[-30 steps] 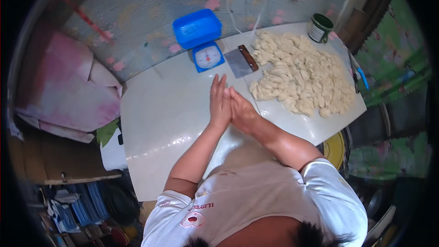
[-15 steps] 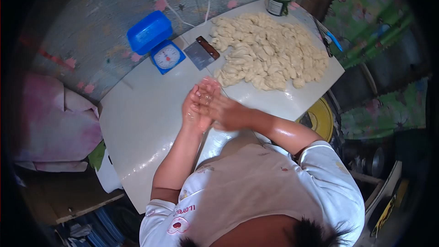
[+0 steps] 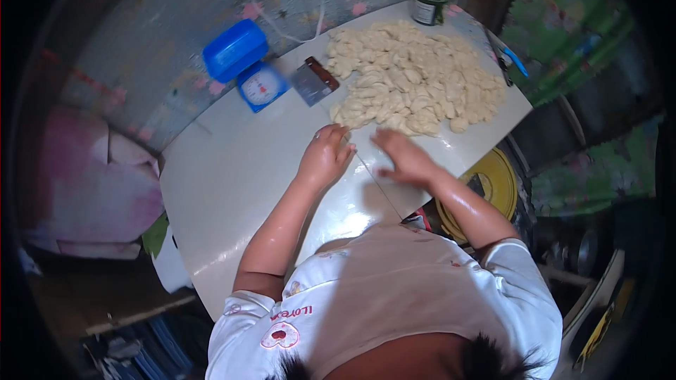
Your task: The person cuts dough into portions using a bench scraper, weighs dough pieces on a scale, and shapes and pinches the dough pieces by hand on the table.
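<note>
My left hand [image 3: 324,160] is half curled, my right hand [image 3: 410,160] loosely wide; both seem empty. The dough [image 3: 422,84] lies at one o'clock. Its crowded pieces could stick together; slippery skin could make the scraper [image 3: 311,84], at eleven o'clock, slide.

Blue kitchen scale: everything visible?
Blue kitchen scale, seemingly plastic, with a round white dial, red at centre; reading too blurred. A deep blue rectangular tray sits on top. It stands upright on the white table near the wall, beside a metal scraper with a brown handle. The hands are off it.
</note>
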### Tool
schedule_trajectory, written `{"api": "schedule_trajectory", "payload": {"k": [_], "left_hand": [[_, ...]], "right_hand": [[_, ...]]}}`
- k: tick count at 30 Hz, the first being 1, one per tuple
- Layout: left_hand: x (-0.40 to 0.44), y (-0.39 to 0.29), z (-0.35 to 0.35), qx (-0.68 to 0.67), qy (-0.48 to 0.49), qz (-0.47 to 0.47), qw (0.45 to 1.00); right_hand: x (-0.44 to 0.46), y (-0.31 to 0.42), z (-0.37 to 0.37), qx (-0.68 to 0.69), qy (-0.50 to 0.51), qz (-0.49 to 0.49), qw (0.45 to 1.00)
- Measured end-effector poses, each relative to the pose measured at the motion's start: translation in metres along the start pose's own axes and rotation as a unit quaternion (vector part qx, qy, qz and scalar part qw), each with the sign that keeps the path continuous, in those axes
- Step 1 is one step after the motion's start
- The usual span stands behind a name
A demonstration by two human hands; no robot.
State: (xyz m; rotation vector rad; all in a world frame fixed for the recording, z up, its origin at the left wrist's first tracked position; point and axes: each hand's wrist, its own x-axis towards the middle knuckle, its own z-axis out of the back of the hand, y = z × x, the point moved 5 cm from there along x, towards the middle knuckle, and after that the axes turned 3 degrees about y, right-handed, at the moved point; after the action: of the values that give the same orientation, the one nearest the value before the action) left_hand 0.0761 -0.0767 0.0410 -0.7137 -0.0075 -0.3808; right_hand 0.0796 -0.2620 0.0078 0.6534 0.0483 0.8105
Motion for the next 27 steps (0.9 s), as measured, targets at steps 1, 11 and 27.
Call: {"api": "schedule_trajectory", "payload": {"k": [1, 11, 27], "left_hand": [[-0.023, 0.017, -0.016, 0.141, 0.028, -0.002, 0.990], [-0.284, 0.194, 0.133, 0.289, -0.218, 0.567, 0.740], [-0.306, 0.142, 0.090, 0.303, -0.124, 0.521, 0.788]], "right_hand": [[-0.009, 0.013, -0.022, -0.044, 0.040, 0.081, 0.995], [0.209, 0.064, -0.148, -0.157, 0.054, 0.031, 0.986], [0.311, 0.148, -0.217, -0.129, 0.086, 0.040, 0.987]]}}
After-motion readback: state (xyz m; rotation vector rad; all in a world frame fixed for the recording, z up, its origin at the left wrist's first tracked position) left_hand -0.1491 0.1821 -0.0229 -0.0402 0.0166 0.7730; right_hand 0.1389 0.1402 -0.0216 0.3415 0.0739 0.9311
